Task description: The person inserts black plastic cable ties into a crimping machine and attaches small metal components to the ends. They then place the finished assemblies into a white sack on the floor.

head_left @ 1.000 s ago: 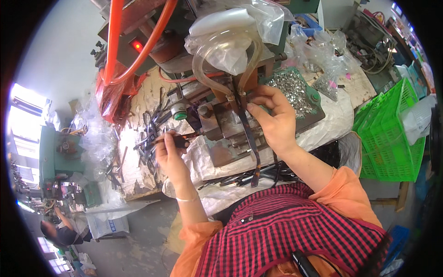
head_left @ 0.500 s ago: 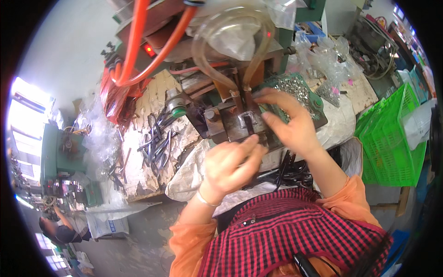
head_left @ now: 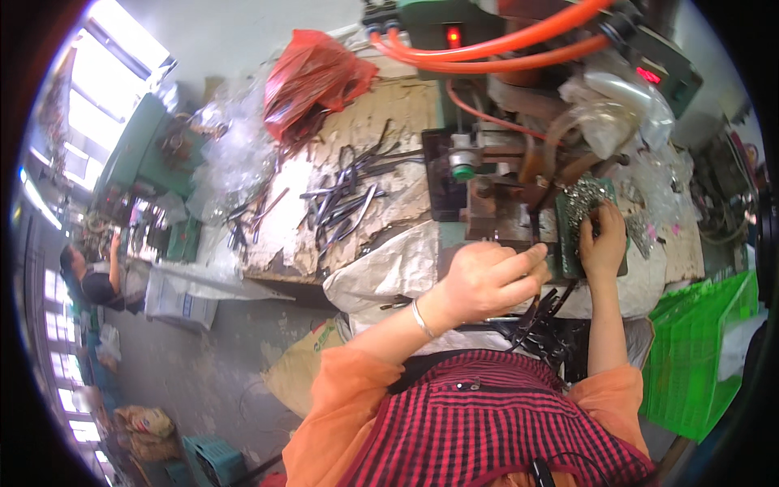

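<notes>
Bright windows [head_left: 104,101] stand at the left, near a pale wall [head_left: 223,31]; scuffed grey floor [head_left: 215,365] lies below a peeling, pale-topped workbench [head_left: 406,104]

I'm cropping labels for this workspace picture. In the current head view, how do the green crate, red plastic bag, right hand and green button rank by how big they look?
Largest to smallest:
1. Green crate
2. Red plastic bag
3. Right hand
4. Green button
This is apparent size only.
</notes>
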Motion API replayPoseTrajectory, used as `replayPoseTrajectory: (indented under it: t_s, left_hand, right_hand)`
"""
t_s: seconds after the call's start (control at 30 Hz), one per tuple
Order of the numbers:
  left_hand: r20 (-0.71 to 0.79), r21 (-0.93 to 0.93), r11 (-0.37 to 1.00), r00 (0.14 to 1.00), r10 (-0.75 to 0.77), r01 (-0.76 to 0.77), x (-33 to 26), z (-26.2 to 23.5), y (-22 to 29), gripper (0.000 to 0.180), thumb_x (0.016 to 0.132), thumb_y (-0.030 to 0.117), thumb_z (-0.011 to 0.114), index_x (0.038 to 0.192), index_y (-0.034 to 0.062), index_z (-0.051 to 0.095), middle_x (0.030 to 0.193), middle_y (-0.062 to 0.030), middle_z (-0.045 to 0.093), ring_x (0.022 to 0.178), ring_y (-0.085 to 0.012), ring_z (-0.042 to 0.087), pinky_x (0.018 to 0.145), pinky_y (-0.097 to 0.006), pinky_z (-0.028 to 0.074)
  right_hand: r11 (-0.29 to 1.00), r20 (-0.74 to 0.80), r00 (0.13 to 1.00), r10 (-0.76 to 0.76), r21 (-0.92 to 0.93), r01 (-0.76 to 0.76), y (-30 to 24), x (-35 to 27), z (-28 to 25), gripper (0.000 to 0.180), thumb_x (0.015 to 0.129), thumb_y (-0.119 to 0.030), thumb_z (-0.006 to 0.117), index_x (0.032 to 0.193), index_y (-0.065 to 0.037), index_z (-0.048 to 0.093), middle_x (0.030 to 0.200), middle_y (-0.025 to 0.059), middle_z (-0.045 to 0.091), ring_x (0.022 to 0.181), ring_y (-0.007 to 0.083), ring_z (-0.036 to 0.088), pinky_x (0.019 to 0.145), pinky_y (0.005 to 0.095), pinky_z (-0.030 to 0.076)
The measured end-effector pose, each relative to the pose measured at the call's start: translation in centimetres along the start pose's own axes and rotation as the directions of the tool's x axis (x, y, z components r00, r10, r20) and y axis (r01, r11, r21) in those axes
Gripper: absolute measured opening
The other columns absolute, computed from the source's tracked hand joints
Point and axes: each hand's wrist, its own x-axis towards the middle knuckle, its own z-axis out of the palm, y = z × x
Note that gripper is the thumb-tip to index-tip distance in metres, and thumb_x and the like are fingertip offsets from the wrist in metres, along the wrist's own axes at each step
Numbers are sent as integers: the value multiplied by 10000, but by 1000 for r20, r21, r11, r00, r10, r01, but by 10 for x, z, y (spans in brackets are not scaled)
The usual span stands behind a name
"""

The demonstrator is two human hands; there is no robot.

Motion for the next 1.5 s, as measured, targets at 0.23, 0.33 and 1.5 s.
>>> replayPoseTrajectory:
  t_s: [0.23, 0.33, 1.5]
  left_hand:
    - [-356, 377, 645, 747, -561, 664, -68, -98, -29, 161, 773, -54, 719, 903, 41, 726, 860, -115, 729, 744, -281, 689, 668, -359, 534]
    - [-61, 834, 299, 617, -785, 463, -134, -96, -106, 130, 769, 137, 635, 846, 43, 682, 875, -117, 605, 851, -278, 582, 764, -398, 436]
    - [-229, -733, 356, 283, -931, 580, -72, -50, -63, 158, 1016, 89, 543, 1162, 43, 578, 896, -80, 667, 687, -129, 616, 511, -226, 495]
  right_hand:
    - [944, 59, 959, 277, 171, -283, 33, -16, -5, 227, 936, -139, 651, 1103, 8, 697, 1075, 176, 709, 1023, 297, 662, 940, 377, 491]
    - [946, 19, 966, 260, 197, -258, 48, -17, 7, 294, 981, -184, 605, 1192, 7, 678, 1185, 160, 704, 1084, 273, 656, 968, 360, 484]
    - [517, 167, 955, 245, 811, -274, -135, 15, -19, 251, 921, -12, 599, 1170, 8, 575, 995, 113, 698, 946, 176, 695, 843, 296, 514]
